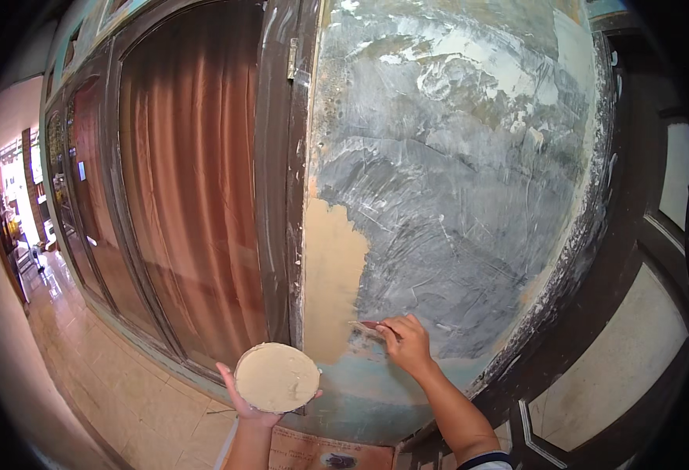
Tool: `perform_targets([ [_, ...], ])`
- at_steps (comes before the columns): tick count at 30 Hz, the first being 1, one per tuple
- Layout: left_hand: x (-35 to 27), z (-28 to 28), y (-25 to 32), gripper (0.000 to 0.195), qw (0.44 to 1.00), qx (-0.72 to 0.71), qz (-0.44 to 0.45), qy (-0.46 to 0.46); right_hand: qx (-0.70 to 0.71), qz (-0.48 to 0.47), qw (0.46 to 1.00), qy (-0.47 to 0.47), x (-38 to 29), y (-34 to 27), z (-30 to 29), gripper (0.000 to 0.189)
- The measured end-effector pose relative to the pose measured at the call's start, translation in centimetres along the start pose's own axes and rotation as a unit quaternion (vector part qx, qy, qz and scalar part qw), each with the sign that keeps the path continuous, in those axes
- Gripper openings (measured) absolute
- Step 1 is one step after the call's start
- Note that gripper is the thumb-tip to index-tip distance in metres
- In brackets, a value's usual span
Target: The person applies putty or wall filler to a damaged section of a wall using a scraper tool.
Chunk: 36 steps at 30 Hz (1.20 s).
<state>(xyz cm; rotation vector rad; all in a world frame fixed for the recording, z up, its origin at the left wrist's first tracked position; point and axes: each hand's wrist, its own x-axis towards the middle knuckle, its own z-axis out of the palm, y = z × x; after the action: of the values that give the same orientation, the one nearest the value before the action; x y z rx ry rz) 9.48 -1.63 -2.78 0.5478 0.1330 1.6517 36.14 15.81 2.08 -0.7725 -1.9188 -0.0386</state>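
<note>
My left hand (250,408) holds up a round container of beige paste (277,378) from below, in front of the foot of the window frame. A thin tool with a reddish handle (371,324), perhaps a putty knife or a brush, is gripped in my right hand (406,343). Its tip is at the lower right edge of a beige coated patch (333,276) on the wall. Around and above that patch the wall (438,194) is grey with white smears and scratches; its lowest part is pale blue-green. The tool's blade or bristles show only faintly.
Left of the wall stands a dark wooden frame (277,176) with glass and a reddish-brown curtain (197,194) behind it. A dark panelled door (591,329) is at the right. Printed cardboard (321,449) lies at the wall's foot. Tiled floor (133,405) runs off to the left.
</note>
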Motion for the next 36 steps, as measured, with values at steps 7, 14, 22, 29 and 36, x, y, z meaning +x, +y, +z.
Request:
perform_targets([
  [7, 0.1, -1.5, 3.0, 0.111, 0.999, -0.036, 0.027, 0.029, -0.05, 0.009, 0.998, 0.027, 3.5, -0.2, 0.7, 0.009],
  [14, 0.6, -3.2, 4.1, 0.113, 0.998, -0.029, 0.031, 0.036, -0.053, 0.033, 0.998, 0.0, 3.8, -0.3, 1.2, 0.011],
  [22, 0.7, -3.7, 4.6, 0.115, 0.995, -0.086, 0.023, 0.037, -0.033, 0.052, 0.997, -0.053, -0.5, -0.2, 3.7, 0.009],
  [29, 0.4, -4.3, 5.1, 0.114, 0.995, -0.087, 0.021, 0.03, 0.012, 0.067, 0.997, 0.034, 4.6, -1.6, 1.8, 0.009],
  [36, 0.7, -4.8, 4.8, 0.112, 0.999, -0.027, 0.02, 0.024, -0.044, 0.021, 0.997, -0.061, -2.6, 0.2, 5.4, 0.008],
])
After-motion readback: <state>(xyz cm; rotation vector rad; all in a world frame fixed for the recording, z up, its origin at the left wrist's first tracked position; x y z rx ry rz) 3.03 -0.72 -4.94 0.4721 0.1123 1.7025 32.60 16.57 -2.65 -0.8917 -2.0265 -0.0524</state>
